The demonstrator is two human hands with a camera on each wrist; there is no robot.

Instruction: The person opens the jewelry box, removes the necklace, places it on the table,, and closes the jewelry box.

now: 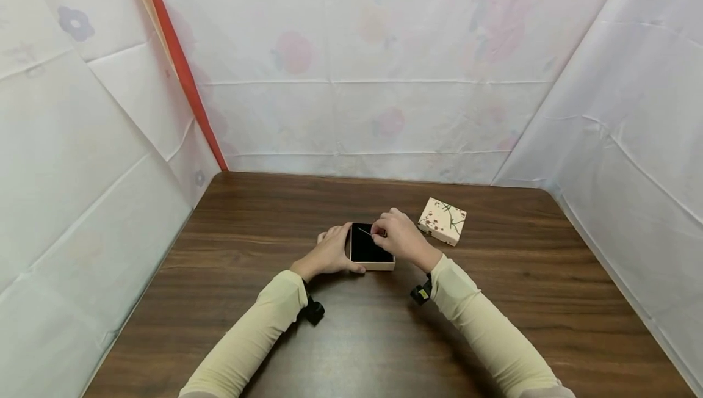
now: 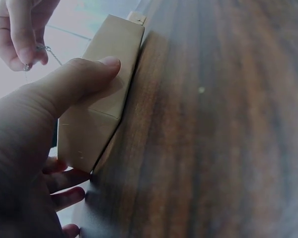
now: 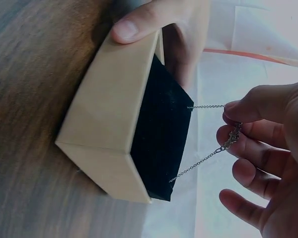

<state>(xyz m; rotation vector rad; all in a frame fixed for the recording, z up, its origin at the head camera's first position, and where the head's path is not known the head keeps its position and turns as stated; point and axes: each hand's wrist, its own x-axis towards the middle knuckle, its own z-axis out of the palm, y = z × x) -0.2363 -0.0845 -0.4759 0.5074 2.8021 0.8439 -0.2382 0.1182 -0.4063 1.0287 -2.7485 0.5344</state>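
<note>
A small cream jewelry box [image 1: 379, 267] stands on the table with its top off and a black padded insert [image 3: 161, 129] inside. My left hand [image 1: 328, 253] holds it from the left, thumb against the near wall and fingers along the left side. Above the insert, my right hand [image 1: 403, 238] pinches a thin silver chain [image 3: 232, 136] with a sparkling ornament between thumb and fingertips. Two strands of the chain run taut from these fingers to the insert's edges, as the right wrist view shows. My right ring and little fingers are loosely bent, away from the chain.
The box's lid [image 1: 442, 221], cream with a printed branch and red blossoms, lies on the dark wood table [image 1: 263, 215] to the right of the box. White patterned sheets [image 1: 357, 68] hang around the back and sides. A red strip [image 1: 183, 68] runs down the left corner.
</note>
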